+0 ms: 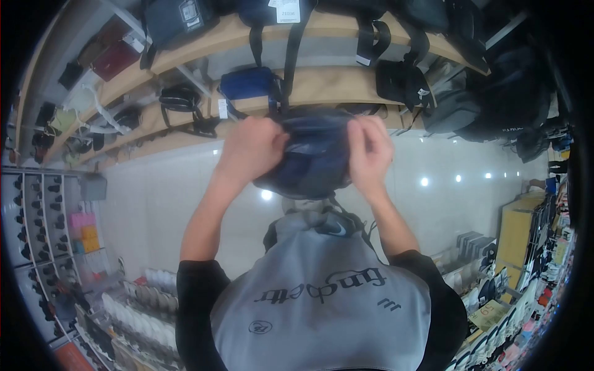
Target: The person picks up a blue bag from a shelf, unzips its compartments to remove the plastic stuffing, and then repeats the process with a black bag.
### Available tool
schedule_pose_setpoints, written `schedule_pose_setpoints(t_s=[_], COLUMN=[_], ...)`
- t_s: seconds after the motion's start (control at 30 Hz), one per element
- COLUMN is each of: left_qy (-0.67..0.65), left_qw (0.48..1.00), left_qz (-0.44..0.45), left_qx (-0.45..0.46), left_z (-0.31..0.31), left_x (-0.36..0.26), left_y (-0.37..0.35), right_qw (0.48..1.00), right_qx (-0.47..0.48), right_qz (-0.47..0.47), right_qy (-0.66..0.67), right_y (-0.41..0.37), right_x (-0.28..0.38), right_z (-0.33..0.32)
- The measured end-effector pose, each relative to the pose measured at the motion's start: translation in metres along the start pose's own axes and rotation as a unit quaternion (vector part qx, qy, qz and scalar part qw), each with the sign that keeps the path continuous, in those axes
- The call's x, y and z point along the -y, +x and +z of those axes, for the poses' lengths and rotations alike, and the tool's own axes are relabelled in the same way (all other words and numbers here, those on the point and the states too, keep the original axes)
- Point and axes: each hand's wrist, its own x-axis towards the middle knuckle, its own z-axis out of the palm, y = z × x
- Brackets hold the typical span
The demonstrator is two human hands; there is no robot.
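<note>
Grey shirt (pixel 334 272) nearest, left hand (pixel 252 148) and right hand (pixel 372 147), grip closed, hold bag (pixel 317 154), long axis unclear.

Spots of light (pixel 424 182) are reflected in the pale, glossy floor (pixel 164 170). The front is spanned by tiered wooden shelves (pixel 334 86); the left is lined with tall racking (pixel 43 213).

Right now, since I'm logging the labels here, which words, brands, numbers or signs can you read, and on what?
"59", apparently: yellow price sign; smaller print unreadable.
"fin…", upside down: grey shirt; the rest is uncertain, and its round emblem is too small.
Too small or blurred: top-shelf white tag, lower white tag, black backpack lettering.
None legible: held dark bag.
</note>
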Motion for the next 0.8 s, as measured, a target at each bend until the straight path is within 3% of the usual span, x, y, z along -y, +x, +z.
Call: schedule_pose_setpoints(t_s=[0.1,0.13,0.23,0.33,0.4,0.47,0.57,0.63,0.7,0.77,0.8], left_qy=[-0.037,-0.054,-0.001,0.048,-0.019,-0.11,-0.26,-0.329,-0.3,-0.274,-0.27], left_qw=[0.998,0.993,0.998,0.994,0.985,0.965,0.95,0.942,0.951,0.958,0.958], left_qz=[-0.033,-0.093,-0.056,-0.097,-0.024,0.051,0.097,0.036,0.027,0.007,-0.002], left_qx=[-0.026,0.046,0.007,0.006,-0.168,-0.232,-0.142,-0.047,-0.065,-0.089,-0.091], left_z=[-0.005,-0.015,-0.02,-0.039,-0.032,-0.024,-0.004,-0.004,0.0,0.003,0.002], left_x=[0.03,0.028,0.023,0.0,-0.009,-0.005,0.011,0.013,0.005,0.0,-0.003], left_y=[-0.008,-0.009,-0.018,-0.017,-0.012,-0.005,0.009,0.013,0.009,0.004,0.002], right_qw=[0.981,0.982,0.977,0.95,0.911,0.875,0.849,0.87,0.923,0.979,0.99], right_qx=[-0.034,-0.022,0.006,0.019,0.035,0.057,0.08,0.092,0.057,-0.014,0.061], right_qz=[0.133,0.128,0.155,0.224,0.283,0.321,0.343,0.352,0.272,0.098,-0.027], right_qy=[0.134,0.139,0.145,0.217,0.299,0.357,0.394,0.334,0.265,0.181,0.122], right_y=[0.006,0.006,0.003,0.007,0.016,0.02,0.021,0.022,0.02,0.016,0.023], right_x=[-0.008,-0.007,-0.008,-0.016,-0.01,-0.009,-0.017,-0.021,-0.018,-0.004,0.01], right_z=[-0.013,-0.015,-0.015,-0.021,-0.027,-0.032,-0.03,-0.032,-0.033,-0.028,-0.043])
